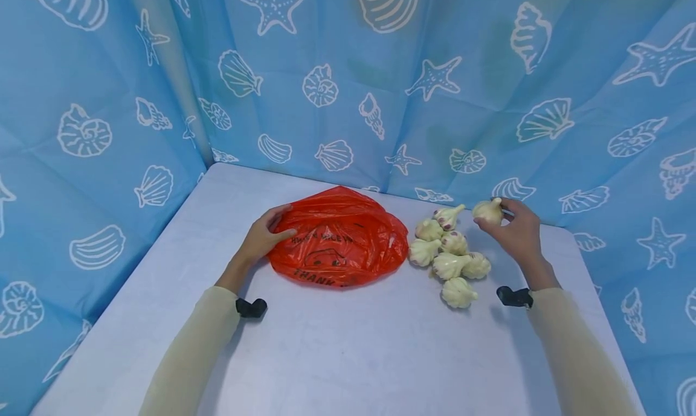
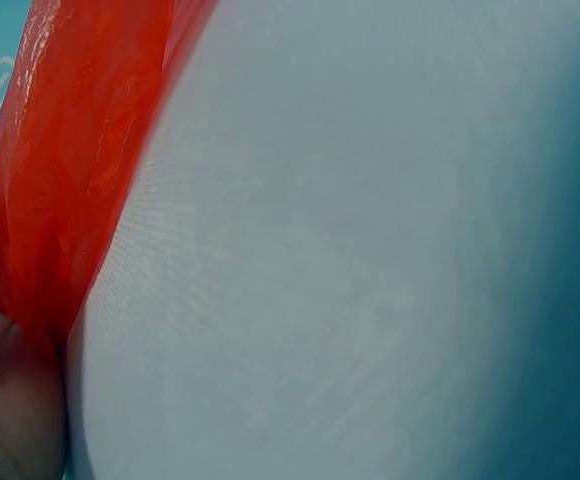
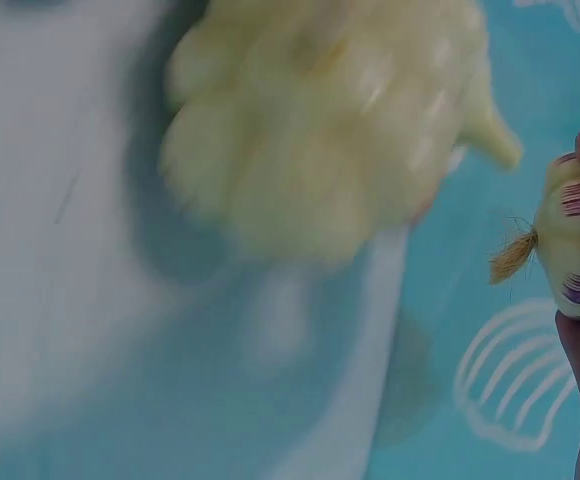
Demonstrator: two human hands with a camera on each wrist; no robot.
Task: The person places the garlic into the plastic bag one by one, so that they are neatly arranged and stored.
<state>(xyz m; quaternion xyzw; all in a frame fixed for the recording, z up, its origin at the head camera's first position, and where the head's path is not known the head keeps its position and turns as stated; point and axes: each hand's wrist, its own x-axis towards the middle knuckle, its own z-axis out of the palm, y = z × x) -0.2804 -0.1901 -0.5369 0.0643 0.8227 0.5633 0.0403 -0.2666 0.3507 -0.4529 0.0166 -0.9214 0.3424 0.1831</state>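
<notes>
A red plastic bag [image 1: 337, 241] with black printing lies on the table, with its left edge gripped by my left hand [image 1: 258, 241], thumb on the near side. In the left wrist view, the red film [image 2: 80, 150] gathers into the hand [image 2: 20, 420]. My right hand [image 1: 519, 232] pinches a garlic bulb [image 1: 487, 211] between thumb and fingers, above the back right of the table. The right wrist view shows its roots and purple streaks on the held garlic [image 3: 573, 235]. Several more garlic bulbs [image 1: 448, 265] lie heaped between the bag and that hand.
The white table [image 1: 348, 349] runs back to a blue curtain [image 1: 348, 60] printed with seashells and starfish. Curtains also stand along the left and right sides. Blurred garlic [image 3: 320, 130] fills the upper middle of the right wrist view.
</notes>
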